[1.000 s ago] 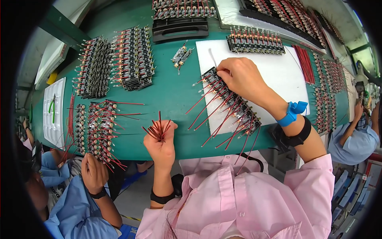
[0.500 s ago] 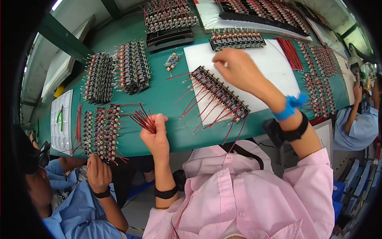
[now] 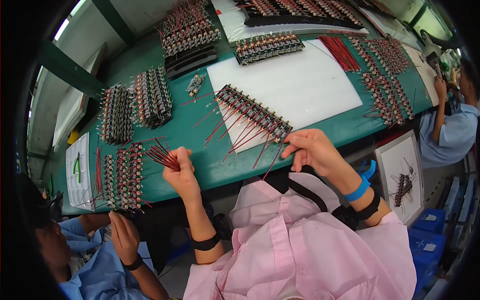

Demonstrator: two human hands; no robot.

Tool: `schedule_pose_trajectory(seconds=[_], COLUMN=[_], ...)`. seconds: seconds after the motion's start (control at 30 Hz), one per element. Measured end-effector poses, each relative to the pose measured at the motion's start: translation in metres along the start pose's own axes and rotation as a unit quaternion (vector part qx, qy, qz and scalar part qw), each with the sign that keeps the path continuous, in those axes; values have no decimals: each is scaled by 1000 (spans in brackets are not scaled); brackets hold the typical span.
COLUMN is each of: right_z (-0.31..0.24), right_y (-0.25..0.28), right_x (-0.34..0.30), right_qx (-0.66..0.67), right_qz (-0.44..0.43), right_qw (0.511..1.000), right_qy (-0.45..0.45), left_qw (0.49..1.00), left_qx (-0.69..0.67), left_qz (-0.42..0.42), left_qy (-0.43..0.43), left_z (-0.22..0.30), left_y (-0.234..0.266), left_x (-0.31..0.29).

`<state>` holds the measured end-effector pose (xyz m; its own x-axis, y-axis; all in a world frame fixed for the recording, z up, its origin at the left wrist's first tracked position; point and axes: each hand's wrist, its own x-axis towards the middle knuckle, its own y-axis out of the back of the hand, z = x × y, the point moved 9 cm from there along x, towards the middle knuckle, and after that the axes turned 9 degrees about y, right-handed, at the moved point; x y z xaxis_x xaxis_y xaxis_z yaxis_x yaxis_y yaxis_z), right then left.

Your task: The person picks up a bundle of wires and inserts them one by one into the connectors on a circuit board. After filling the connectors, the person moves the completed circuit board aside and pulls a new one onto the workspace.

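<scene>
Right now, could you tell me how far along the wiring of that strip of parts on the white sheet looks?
Most of the strip of parts already carries red wires fanning toward the table edge. In hand: the right hand pinches a red wire at the strip's near end, while the left hand grips a bundle of spare red wires. Left: that bundle, and more red wires lie by the white sheet.

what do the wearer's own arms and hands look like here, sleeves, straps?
Both hands bare, no gloves. Left hand: forearm bare, black band near the elbow, pink shirt sleeve above it. Right hand: blue wrist strap with a loose tail, black band behind it, then pink sleeve.
</scene>
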<state>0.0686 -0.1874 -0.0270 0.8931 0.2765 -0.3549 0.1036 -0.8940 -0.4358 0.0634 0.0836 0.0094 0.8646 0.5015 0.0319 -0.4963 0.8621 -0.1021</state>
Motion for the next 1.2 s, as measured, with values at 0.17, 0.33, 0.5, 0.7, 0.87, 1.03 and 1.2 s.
schedule_pose_trajectory(seconds=[0.17,0.33,0.5,0.7,0.87,1.03,1.2], right_z=[4,-4,-14,-37,-79,-156,-220], right_y=[-2,-3,2,7,24,90,210], right_x=[4,9,14,11,-18,-87,-189], right_qx=[29,38,28,14,9,-44,-117], right_qz=[-5,19,30,51,57,156,335], right_qw=[1000,999,997,988,980,940,855], right_qy=[-4,26,71,142,193,300,379], left_qw=[1000,1000,1000,1000,999,997,997], left_qx=[15,17,23,27,48,69,82], left_qz=[1,2,7,-11,13,25,5], left_qy=[-21,-16,-6,4,4,-5,10], left_z=[3,3,2,3,-4,-6,-4], left_y=[2,2,2,-3,4,11,1], left_x=[-2,-2,-4,-4,1,1,0])
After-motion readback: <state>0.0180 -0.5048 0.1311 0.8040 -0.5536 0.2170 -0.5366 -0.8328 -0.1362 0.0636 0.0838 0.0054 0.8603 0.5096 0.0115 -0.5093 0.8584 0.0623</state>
